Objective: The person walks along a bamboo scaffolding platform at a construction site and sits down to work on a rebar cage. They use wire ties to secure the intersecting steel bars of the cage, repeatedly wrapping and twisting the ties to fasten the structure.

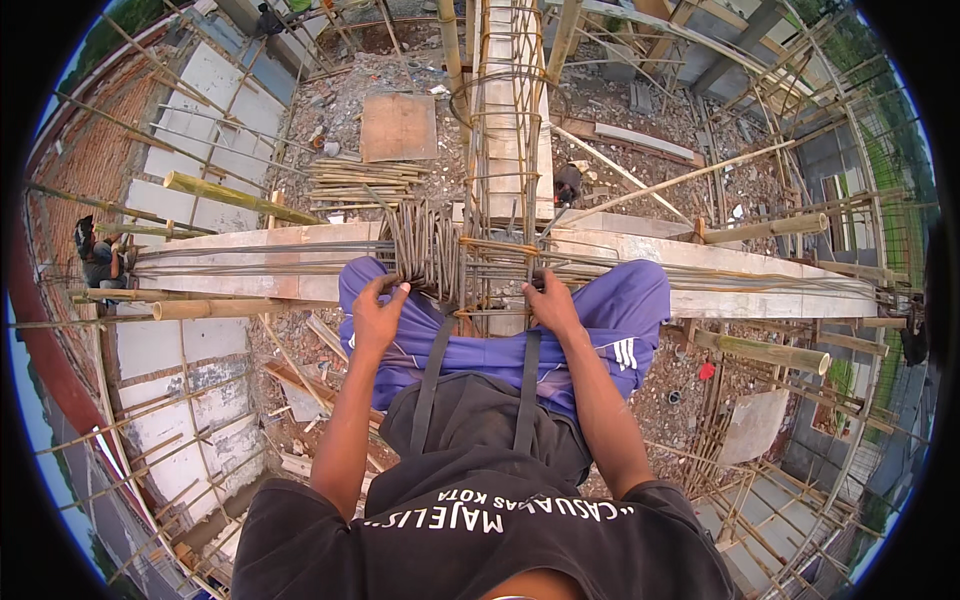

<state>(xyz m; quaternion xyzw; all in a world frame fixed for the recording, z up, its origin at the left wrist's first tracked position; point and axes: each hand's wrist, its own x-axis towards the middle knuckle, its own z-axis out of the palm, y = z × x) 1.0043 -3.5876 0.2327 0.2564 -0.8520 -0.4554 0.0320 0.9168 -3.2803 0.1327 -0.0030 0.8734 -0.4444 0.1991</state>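
I sit astride a beam where long steel reinforcing bars cross with an upright-looking rebar cage. A thick bunch of bent steel stirrups hangs on the bars left of the crossing. My left hand is closed, thumb and fingertips pinched at the near ends of those stirrups. Beside the right edge of the cage, my right hand is closed too, its fingertips against the bars. Whatever lies between its fingers is too small to make out. Two dark straps run from the bars' near side toward my waist.
Bamboo poles jut out on both sides of the pale beam formwork. Far below lies rubble ground with a stack of sticks and a brown board. Another person is at the beam's far left; one more is below.
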